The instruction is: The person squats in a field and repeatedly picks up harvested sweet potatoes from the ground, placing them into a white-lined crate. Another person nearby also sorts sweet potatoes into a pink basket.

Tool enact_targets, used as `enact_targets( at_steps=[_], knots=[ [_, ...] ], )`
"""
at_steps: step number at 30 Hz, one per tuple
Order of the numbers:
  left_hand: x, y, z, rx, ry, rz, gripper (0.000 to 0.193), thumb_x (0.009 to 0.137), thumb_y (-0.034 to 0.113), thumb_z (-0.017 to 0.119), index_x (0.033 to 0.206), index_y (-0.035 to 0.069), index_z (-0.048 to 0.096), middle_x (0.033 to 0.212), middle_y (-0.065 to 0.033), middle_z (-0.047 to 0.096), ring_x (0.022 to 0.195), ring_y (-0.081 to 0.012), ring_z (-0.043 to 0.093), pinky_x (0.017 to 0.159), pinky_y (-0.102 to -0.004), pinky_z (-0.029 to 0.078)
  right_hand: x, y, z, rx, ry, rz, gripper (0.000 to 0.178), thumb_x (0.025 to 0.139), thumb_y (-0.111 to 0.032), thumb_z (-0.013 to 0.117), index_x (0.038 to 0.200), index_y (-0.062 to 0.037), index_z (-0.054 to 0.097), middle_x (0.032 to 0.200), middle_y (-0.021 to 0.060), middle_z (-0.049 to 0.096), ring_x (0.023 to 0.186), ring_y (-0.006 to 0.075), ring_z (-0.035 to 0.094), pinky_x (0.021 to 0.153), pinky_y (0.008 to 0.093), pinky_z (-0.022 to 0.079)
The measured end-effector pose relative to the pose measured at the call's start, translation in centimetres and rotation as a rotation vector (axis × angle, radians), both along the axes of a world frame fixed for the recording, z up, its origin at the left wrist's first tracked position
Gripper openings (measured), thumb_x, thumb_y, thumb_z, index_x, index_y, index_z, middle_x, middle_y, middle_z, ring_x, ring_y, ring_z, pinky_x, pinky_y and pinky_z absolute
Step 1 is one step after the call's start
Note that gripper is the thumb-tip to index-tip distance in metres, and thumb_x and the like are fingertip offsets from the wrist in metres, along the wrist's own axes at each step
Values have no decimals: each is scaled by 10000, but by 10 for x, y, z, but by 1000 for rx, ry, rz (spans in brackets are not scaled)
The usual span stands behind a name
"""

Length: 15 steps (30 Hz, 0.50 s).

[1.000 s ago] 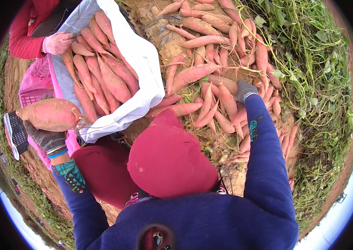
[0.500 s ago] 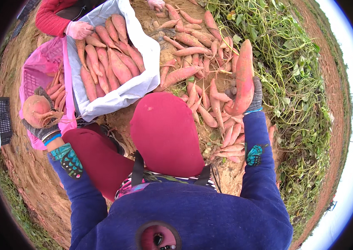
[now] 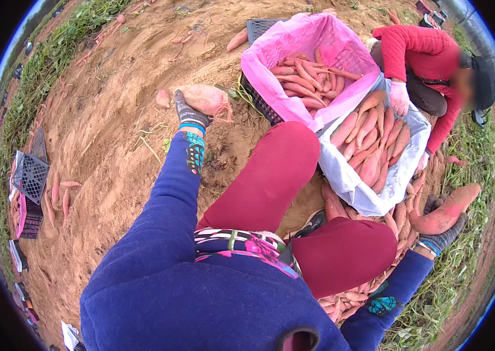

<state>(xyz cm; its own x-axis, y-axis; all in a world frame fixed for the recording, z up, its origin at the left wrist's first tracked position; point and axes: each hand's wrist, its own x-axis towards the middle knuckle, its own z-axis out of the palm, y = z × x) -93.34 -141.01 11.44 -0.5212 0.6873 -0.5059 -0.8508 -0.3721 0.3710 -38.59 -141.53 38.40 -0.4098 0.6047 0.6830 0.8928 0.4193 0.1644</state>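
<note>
My left hand [image 3: 191, 114], in a grey glove, reaches out over the bare soil on the left. Its fingers lie against a large, thick sweet potato [image 3: 207, 98] with thin roots at its right end; the underside of the grasp is hidden. A smaller sweet potato [image 3: 162, 98] lies just left of it. At the right, my gloved right hand [image 3: 447, 235] is closed round a long, curved sweet potato [image 3: 451, 209], raised beside the heap. Nearby stands a crate lined with white sheeting [image 3: 352, 186], filled with sweet potatoes [image 3: 376, 137].
A pink-lined crate [image 3: 262, 61] holding sweet potatoes adjoins the white-lined one. Beyond them crouches a person in a red jacket [image 3: 420, 50], one pink-gloved hand at the white-lined crate. Loose sweet potatoes [image 3: 347, 298] lie by my leg, green vines [image 3: 452, 286] at right, black crates [image 3: 31, 175] far left.
My view has swung left, so the crates now appear further right. My left hand has carried the thick sweet potato from beside the pink-lined crate out to the soil. My right hand keeps the long one.
</note>
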Motion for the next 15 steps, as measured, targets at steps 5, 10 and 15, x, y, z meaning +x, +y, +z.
enact_targets(
  at_steps=[5,10,15],
  knots=[
    [-57,-41,-39,-83,310,119,834,798,626,589,1427,131,356,1419,-130,431,1275,-320,412,1095,-462,288,-46,15,2,-234,106,37,1234,486,-304,731,1499,6,97,1464,180,318,1236,264,436,990,329,391],
    [-100,-40,-25,-257,184,220,546,917,380,557,1358,95,406,1371,-172,436,1247,-332,452,1007,-487,426,-64,26,-34,-629,475,166,1316,395,-269,732,1501,0,71,1473,184,298,1319,273,333,1087,363,287],
    [-51,5,26,28,168,-84,403,931,277,562,1238,30,481,1201,-199,561,1131,-363,551,956,-473,482,-50,39,-68,-1148,637,202,1136,546,-348,712,1494,-33,173,1480,164,342,1333,285,380,1121,375,244]
  ],
)
